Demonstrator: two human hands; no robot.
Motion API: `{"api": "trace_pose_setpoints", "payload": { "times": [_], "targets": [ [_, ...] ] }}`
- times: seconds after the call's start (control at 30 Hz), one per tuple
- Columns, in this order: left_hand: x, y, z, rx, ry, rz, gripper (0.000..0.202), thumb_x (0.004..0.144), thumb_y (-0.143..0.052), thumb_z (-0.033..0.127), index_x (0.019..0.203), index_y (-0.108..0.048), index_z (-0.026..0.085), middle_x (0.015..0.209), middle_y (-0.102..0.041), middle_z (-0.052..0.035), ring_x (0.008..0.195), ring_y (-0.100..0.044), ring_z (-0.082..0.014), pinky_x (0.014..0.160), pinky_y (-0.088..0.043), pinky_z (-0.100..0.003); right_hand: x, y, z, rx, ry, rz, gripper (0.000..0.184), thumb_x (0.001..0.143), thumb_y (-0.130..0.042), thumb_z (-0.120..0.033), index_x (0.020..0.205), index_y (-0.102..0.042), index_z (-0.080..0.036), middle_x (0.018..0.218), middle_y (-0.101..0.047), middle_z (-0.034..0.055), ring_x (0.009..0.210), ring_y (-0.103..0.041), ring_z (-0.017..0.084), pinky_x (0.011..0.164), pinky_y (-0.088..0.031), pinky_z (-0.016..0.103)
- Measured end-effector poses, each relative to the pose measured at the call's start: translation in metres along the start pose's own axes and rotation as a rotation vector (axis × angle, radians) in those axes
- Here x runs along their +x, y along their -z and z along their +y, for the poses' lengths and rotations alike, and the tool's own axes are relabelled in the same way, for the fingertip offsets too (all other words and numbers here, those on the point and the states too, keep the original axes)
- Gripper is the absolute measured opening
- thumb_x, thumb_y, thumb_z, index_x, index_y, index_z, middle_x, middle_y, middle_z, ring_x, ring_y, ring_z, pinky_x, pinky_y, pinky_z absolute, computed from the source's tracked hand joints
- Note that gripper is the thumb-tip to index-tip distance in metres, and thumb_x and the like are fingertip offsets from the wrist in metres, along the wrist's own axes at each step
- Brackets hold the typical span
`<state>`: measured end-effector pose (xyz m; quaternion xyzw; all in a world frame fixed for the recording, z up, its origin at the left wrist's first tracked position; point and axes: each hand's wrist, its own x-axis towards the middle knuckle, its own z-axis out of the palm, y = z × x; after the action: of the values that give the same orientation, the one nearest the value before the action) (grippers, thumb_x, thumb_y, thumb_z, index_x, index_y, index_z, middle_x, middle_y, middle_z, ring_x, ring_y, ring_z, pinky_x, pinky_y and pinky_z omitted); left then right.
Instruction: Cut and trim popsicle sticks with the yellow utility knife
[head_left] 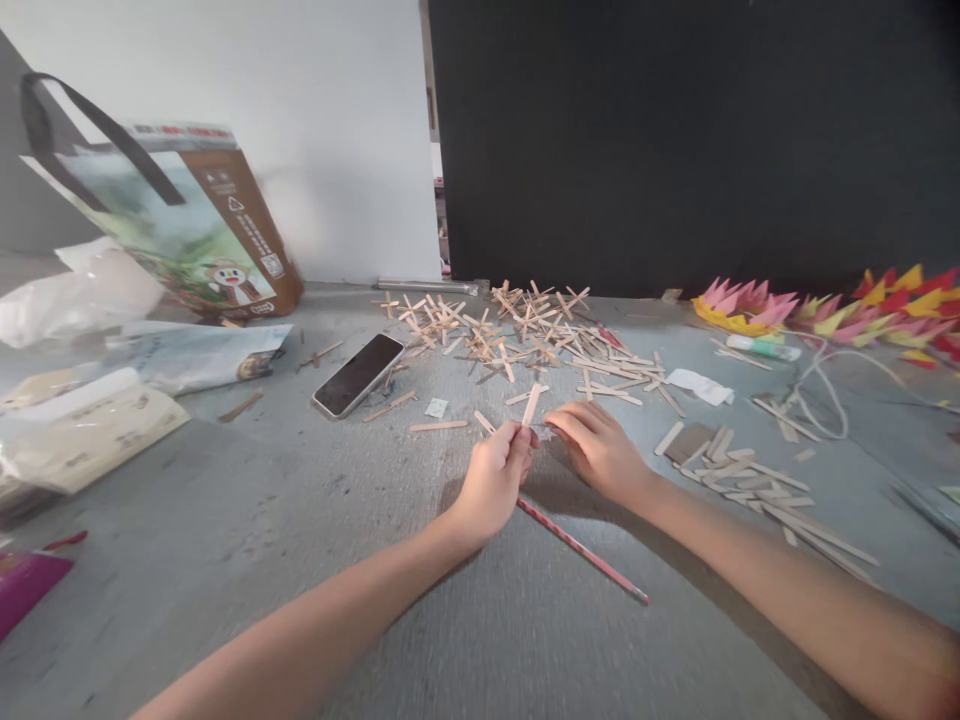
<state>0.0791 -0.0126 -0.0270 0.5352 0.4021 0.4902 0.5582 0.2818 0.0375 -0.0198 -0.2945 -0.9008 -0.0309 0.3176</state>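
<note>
My left hand [495, 480] is closed around a flat wooden craft stick [532, 405], whose upper end points up and away from me. A second stick end [484, 423] shows just left of the fingers; whether it is also held I cannot tell. My right hand [600, 450] is close by on the right, its fingers bent and pressed together beside the held stick. What lies at its fingertips is too small to make out. Under the left hand a red patterned pencil [585, 555] slants across the grey tabletop, its front part hidden.
Beyond my hands spreads a pile of crossed sticks [517, 320]. Loose sticks [750, 480] lie to the right, with a glue tube [765, 347] and folded paper crowns [746, 305] behind. On the left are a phone [360, 375], plastic packets [112, 430] and a carrier bag [202, 220].
</note>
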Motion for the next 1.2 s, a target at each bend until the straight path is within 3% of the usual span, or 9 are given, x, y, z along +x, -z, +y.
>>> {"api": "trace_pose_setpoints", "payload": {
  "times": [0.73, 1.03, 1.2],
  "targets": [
    [-0.0004, -0.0002, 0.0026, 0.096, -0.022, 0.025, 0.040, 0.105, -0.043, 0.054, 0.093, -0.057, 0.018, 0.061, -0.035, 0.0068, 0.054, -0.031, -0.0092, 0.052, -0.027, -0.021, 0.0021, 0.0015, -0.0025, 0.016, -0.023, 0.020, 0.026, 0.107, -0.041, -0.016, 0.124, -0.060, -0.022, 0.105, -0.068, 0.0112, 0.097, -0.062, 0.026, 0.084, -0.051, 0.042],
    [-0.0011, 0.0034, 0.0052, 0.278, -0.052, 0.104, 0.037, 0.105, -0.043, 0.047, 0.094, -0.063, 0.018, 0.060, -0.040, 0.0055, 0.054, -0.036, -0.0108, 0.054, -0.029, -0.022, -0.0020, 0.0004, -0.0004, -0.060, 0.052, 0.005, 0.044, 0.105, -0.052, -0.019, 0.148, -0.056, -0.029, 0.106, -0.066, 0.0110, 0.094, -0.063, 0.026, 0.084, -0.052, 0.042],
    [-0.0004, 0.0035, 0.0070, 0.297, -0.053, 0.106, 0.036, 0.103, -0.044, 0.046, 0.092, -0.063, 0.018, 0.060, -0.042, 0.0049, 0.053, -0.037, -0.0115, 0.054, -0.030, -0.022, -0.0024, 0.0005, -0.0007, -0.085, 0.049, 0.017, 0.048, 0.104, -0.054, -0.020, 0.152, -0.053, -0.029, 0.104, -0.065, 0.0108, 0.090, -0.061, 0.025, 0.080, -0.053, 0.040]
  ]
}}
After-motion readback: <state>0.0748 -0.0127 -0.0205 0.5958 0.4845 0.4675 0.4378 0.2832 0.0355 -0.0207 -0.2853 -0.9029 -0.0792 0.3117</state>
